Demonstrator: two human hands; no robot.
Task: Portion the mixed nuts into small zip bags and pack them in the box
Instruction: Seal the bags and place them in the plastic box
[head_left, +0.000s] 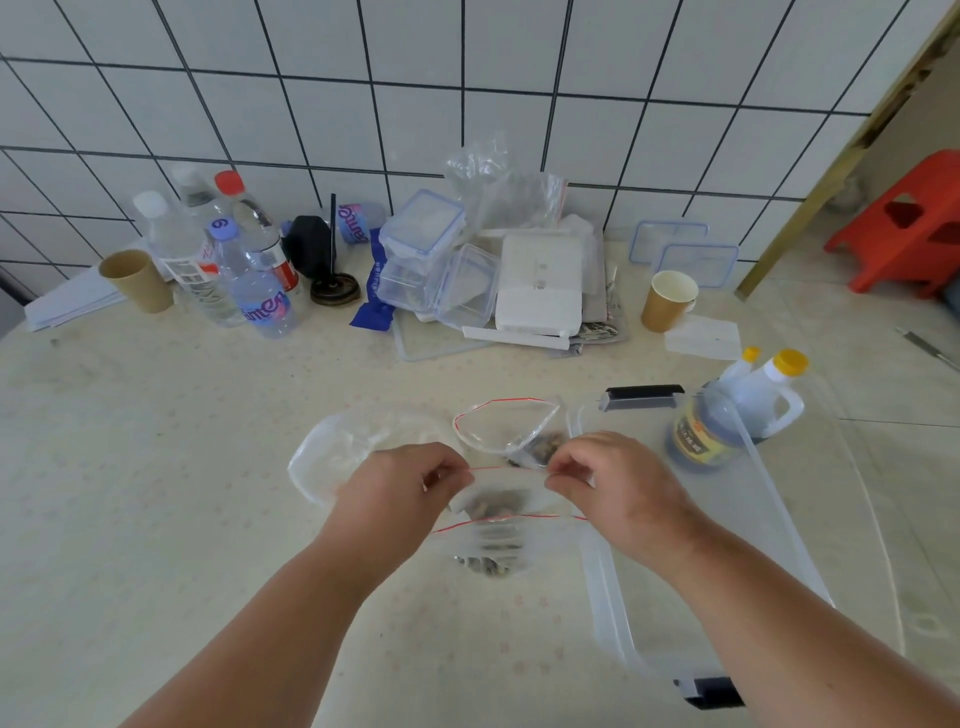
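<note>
My left hand (405, 483) and my right hand (608, 483) pinch the two ends of the red zip strip of a small clear zip bag (498, 501) with nuts in it, held just above the table. Under it lies another zip bag (491, 553) holding nuts. Beyond my hands stands an open zip bag (511, 426) with nuts at its bottom. A crumpled clear plastic bag (332, 452) lies to the left. The large clear plastic box (769, 499) with black latches stands at the right, my right forearm above it.
A dark sauce bottle (711, 431) with a yellow cap stands behind the box. At the back are several water bottles (228, 270), stacked clear containers (431, 260), white boxes (540, 291), two paper cups (667, 301) and a tiled wall. A red stool (909, 223) stands at the far right.
</note>
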